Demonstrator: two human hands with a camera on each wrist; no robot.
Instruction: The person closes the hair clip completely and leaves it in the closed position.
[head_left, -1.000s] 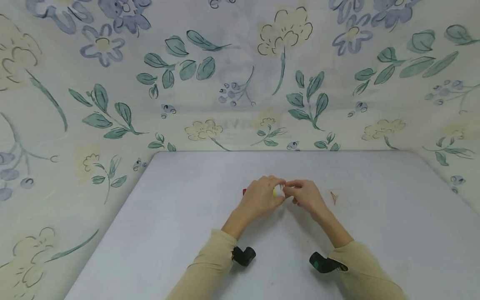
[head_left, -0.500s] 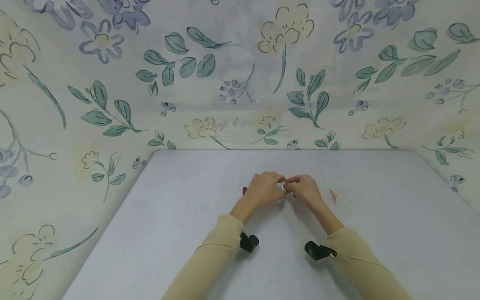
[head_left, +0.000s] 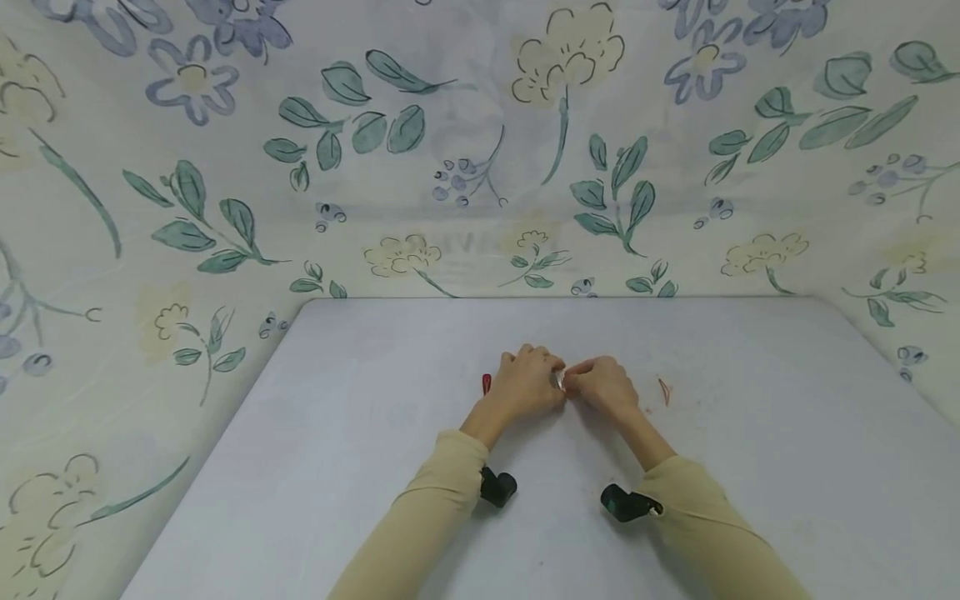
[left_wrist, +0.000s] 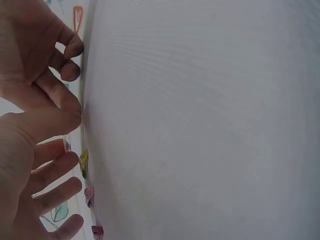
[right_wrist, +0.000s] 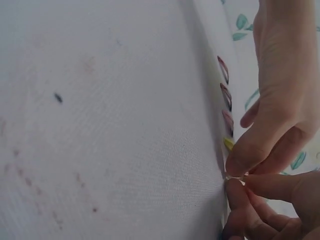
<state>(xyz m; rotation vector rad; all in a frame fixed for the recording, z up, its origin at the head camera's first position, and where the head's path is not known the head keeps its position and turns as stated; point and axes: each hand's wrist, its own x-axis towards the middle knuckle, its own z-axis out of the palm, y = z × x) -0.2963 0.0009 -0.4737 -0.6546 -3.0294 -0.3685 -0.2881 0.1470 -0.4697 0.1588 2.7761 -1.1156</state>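
Observation:
My left hand [head_left: 527,385] and right hand [head_left: 606,390] meet at the fingertips over the white table. Between them is a small whitish piece [head_left: 559,380], mostly covered by fingers, so its kind is unclear. Both hands pinch it with thumb and fingertips. In the right wrist view, just a sliver of the whitish piece [right_wrist: 237,176] shows. Close by the left hand, a yellow snap hair clip [right_wrist: 228,144] lies in a row with a pink clip [right_wrist: 227,122] and dark red ones. A red hair clip [head_left: 487,383] shows left of that hand.
An orange-red hair clip [head_left: 664,391] lies on the table to the right of my right hand. Floral fabric [head_left: 480,167] hangs behind the table [head_left: 375,500]. Small dark specks [right_wrist: 58,98] mark the tabletop.
Both forearms have shifted slightly forward, and the right one inward. The white and yellow bits beside the left fingers are now more covered. More of the red clip shows.

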